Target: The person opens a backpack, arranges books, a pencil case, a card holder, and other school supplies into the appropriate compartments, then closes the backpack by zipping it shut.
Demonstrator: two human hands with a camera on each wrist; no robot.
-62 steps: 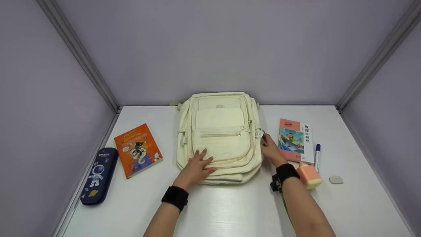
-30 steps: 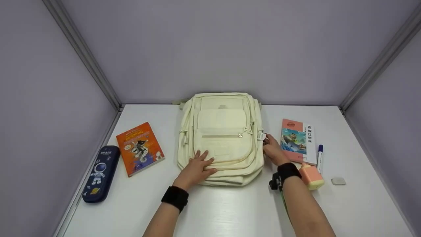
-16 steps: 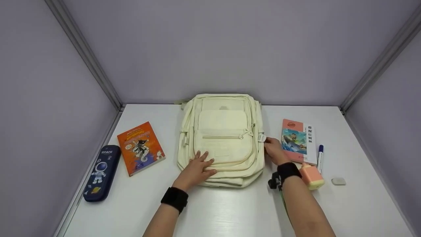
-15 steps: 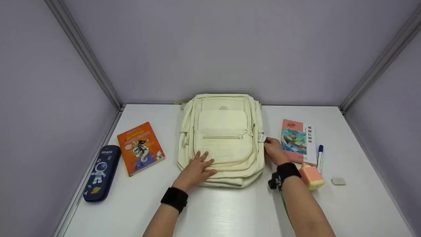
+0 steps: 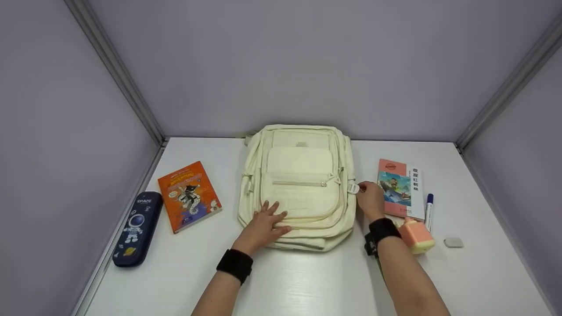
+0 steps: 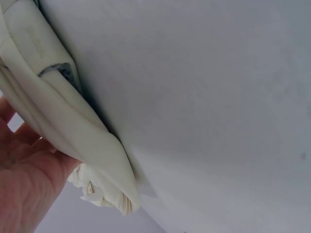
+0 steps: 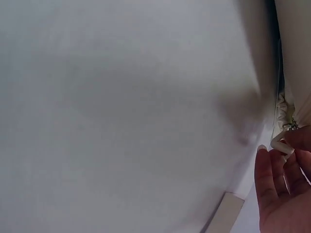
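White table (image 5: 307, 281) w/ a slightly glossy top, boxed in on 3 sides by plain lavender-grey walls (image 5: 281, 61). Back wall meets the far edge of the table; side panels run along the left & right edges. Grey metal strips (image 5: 115, 72) go diagonally up from both far corners, another strip along the table's left edge. Lighting's soft and even, faint reflections near the front edge.

- Bare table (image 5: 307, 281) lies open in front of the backpack (image 5: 300, 175).
- Pink book (image 5: 400, 188), marker (image 5: 429, 210) and pink block (image 5: 416, 236) crowd the right.
- Orange book (image 5: 189, 195) and pencil case (image 5: 137, 228) occupy the left.
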